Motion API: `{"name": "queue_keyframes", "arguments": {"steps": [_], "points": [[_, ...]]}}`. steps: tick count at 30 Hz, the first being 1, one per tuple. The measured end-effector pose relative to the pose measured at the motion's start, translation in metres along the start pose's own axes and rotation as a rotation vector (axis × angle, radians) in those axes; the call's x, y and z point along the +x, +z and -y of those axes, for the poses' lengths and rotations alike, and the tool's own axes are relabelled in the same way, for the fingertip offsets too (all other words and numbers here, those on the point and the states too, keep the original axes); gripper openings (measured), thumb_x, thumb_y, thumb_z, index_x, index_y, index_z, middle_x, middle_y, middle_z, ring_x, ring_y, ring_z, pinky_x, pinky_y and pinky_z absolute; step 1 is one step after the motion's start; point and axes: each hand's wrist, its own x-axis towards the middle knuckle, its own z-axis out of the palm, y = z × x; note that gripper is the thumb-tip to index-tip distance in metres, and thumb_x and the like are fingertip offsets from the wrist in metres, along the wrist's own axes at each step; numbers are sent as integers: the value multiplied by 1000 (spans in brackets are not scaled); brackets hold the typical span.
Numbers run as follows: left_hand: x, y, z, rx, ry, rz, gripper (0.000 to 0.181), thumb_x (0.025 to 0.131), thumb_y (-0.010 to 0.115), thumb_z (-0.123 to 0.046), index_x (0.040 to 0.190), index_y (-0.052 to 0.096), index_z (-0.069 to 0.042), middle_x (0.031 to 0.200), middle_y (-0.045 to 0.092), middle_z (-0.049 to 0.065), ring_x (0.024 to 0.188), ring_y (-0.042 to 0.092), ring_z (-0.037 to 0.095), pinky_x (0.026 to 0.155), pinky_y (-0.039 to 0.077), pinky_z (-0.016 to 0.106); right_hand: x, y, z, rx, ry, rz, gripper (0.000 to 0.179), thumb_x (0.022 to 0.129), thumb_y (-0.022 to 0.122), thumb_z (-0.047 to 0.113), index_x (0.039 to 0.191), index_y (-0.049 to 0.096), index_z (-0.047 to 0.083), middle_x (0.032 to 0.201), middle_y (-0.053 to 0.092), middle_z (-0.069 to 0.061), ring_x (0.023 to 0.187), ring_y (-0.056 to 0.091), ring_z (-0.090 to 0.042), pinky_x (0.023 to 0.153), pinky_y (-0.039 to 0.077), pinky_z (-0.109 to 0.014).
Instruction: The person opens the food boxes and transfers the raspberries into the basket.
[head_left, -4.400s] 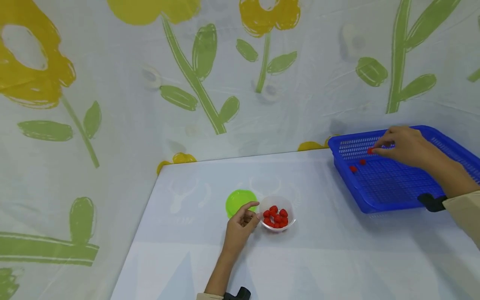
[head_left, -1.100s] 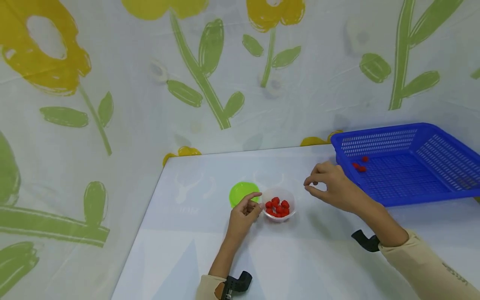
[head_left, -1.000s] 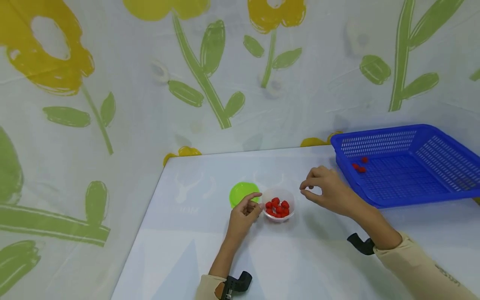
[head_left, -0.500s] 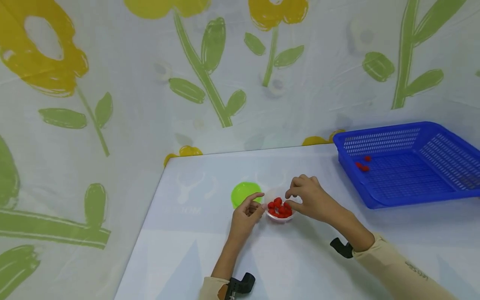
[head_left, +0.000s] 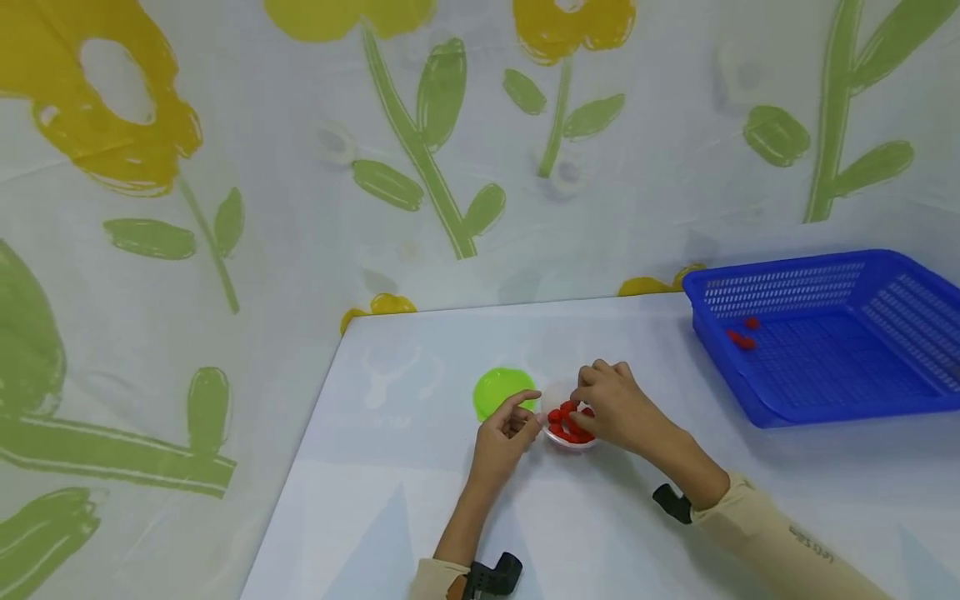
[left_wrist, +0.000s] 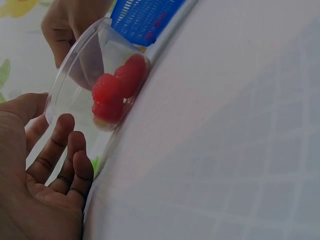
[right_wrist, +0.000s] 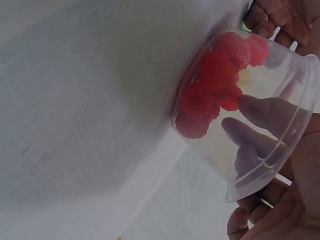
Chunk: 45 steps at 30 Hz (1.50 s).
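- Flowered cloth (head_left: 285, 125) right across the back and down the left side, walling in the action!
- White counter (head_left: 360, 492) below it: back edge running along the cloth, left edge slanting toward the viewer, a good stretch of surface between bowl and basket, more in front.
- Blue basket (head_left: 798, 414) over at the right, mouth up, long side running roughly left to right, one end cut off by the frame.
- Right hand (head_left: 618, 412), in from above: fingertips down inside the bowl among the berries, one touching red; whether they grip one, nobody can tell.
- Left hand (head_left: 502, 446) on the bowl's other side, fingers loosely bent, thumb and index touching the rim, the rest off it.
- Clear bowl (head_left: 557, 393) between the hands, upright on the counter, mouth up; round, so no long axis.
- Green lid (head_left: 498, 392) flat just beside it, partly behind the left fingers.
- Red berries (head_left: 555, 417) heaped in the bowl, and three more (head_left: 746, 342) at the basket's left end!
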Motion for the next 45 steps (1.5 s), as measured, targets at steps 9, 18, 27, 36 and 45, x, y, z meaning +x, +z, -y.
{"name": "queue_keyframes", "arguments": {"steps": [9, 18, 27, 36, 45], "points": [[-4, 0, -3, -27, -15, -5, 36, 94, 72, -22, 129, 66, -19, 91, 65, 6, 75, 54, 16, 64, 44, 19, 1, 7, 9, -23, -9, -6, 22, 74, 90, 26, 88, 80, 12, 83, 56, 4, 88, 46, -18, 77, 34, -38], [-4, 0, 0, -8, -24, -3, 32, 94, 73, -27, 125, 68, -26, 87, 64, -1, 74, 55, 12, 65, 46, 19, -3, 11, 8, -9, -27, -68, 20, 72, 90, 25, 83, 78, 13, 81, 54, 5, 85, 44, -16, 76, 33, -38], [-4, -1, -4, 5, -26, -1, 32, 94, 72, -27, 126, 67, -29, 89, 66, -3, 76, 57, 13, 66, 48, 20, -10, -5, 6, 114, -13, -144, 21, 71, 92, 22, 83, 77, 14, 83, 56, 3, 89, 47, -16, 79, 33, -41], [-3, -4, -3, 6, -24, -13, 32, 93, 73, -29, 124, 68, -29, 88, 65, -2, 73, 57, 13, 65, 49, 21, -17, -33, 0, 162, -47, -233, 20, 71, 91, 14, 84, 76, 17, 82, 54, 10, 87, 47, -14, 74, 32, -39], [-4, -3, -2, 26, -22, -14, 33, 93, 73, -30, 125, 68, -28, 89, 66, -1, 75, 58, 15, 67, 49, 21, -29, -58, -19, 115, -16, -289, 21, 70, 91, 12, 84, 76, 19, 82, 54, 10, 87, 48, -16, 72, 32, -41]]}}
